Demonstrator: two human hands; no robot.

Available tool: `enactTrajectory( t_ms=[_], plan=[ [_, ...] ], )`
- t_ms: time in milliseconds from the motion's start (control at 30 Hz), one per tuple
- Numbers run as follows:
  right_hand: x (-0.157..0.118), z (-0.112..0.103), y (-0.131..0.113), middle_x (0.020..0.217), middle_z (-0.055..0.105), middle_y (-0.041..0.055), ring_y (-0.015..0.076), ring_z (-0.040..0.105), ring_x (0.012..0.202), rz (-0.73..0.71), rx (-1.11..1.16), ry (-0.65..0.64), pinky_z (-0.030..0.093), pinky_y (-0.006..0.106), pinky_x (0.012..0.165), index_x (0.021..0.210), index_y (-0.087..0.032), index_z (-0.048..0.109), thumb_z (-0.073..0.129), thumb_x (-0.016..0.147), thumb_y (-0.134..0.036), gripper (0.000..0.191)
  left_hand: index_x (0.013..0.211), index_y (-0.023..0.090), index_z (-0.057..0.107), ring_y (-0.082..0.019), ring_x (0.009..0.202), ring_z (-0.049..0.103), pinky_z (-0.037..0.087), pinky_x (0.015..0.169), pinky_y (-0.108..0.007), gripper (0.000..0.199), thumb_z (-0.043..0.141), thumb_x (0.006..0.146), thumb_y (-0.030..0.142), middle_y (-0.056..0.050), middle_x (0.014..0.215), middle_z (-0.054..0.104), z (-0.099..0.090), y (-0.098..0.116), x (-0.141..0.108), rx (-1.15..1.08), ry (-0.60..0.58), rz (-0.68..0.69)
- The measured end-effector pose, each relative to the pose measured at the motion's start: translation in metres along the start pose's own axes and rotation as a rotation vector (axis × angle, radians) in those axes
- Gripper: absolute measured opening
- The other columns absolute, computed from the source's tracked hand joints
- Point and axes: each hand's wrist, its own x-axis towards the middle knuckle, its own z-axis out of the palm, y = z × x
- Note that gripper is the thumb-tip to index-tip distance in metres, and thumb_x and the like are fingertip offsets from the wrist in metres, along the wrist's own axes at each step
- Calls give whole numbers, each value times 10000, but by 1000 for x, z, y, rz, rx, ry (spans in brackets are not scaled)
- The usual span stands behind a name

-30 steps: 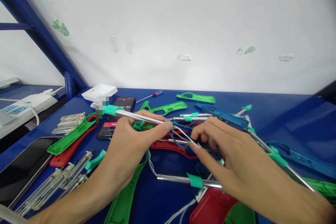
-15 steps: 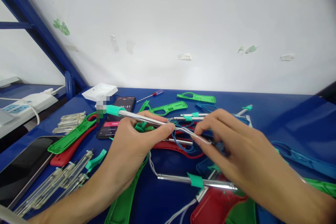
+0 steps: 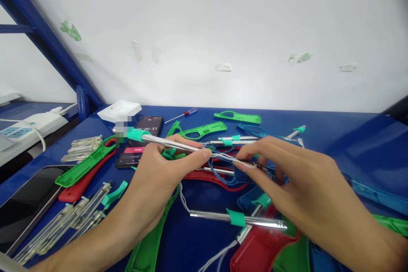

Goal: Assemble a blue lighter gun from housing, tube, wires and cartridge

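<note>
My left hand pinches a silver metal tube with green tape near its far left end. White wires run from the tube's right end to my right hand, whose thumb and index finger pinch them. A small dark part shows by the right fingertips, too small to name. Under the hands lies another silver tube with green tape round it. Red, blue and green plastic shells lie around it, such as a red shell at the front.
Two phones lie at the left, one dark, one showing a timer. Clear slim parts lie in front. A screwdriver, a white box and green shells are near the wall. A power strip sits far left.
My right hand has shifted slightly right and up, fingers still on the wires. My left hand holds the tube almost as before. The view has shifted a little.
</note>
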Motion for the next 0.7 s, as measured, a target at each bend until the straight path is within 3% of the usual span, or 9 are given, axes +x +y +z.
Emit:
enactTrajectory(
  t_ms=[200, 400, 567, 700],
  plan=[
    [-1, -1, -2, 1026, 772, -74, 126, 724, 779, -96, 10, 54, 494, 287, 626, 1119, -316, 711, 693, 1116, -201, 116, 802, 249, 834, -48, 500, 172, 142, 416, -200, 270, 1039, 729, 409, 101, 534, 376, -5, -3, 1, 7, -11, -35],
    [2, -6, 0, 1112, 803, -39, 139, 797, 872, -143, 21, 22, 581, 290, 706, 1152, -279, 753, 680, 1103, -146, 159, 785, 231, 814, -46, 512, 152, 113, 426, -207, 329, 1064, 641, 389, 108, 549, 315, -4, -3, 3, 6, 21, -72],
    [4, -13, 1, 1187, 794, 2, 166, 825, 928, -85, 87, -52, 638, 305, 742, 1221, -284, 804, 624, 1123, -176, 232, 787, 222, 789, -34, 503, 158, 136, 428, -195, 407, 1080, 587, 426, 115, 560, 301, -6, 0, 5, -4, 50, -110],
    [8, -17, 4, 1172, 813, -19, 166, 824, 960, -44, 124, -90, 642, 312, 785, 1228, -324, 811, 617, 1127, -205, 249, 787, 230, 767, -40, 507, 141, 147, 429, -202, 429, 1078, 611, 466, 122, 561, 251, -8, -1, 6, -9, 47, -119]
  ],
)
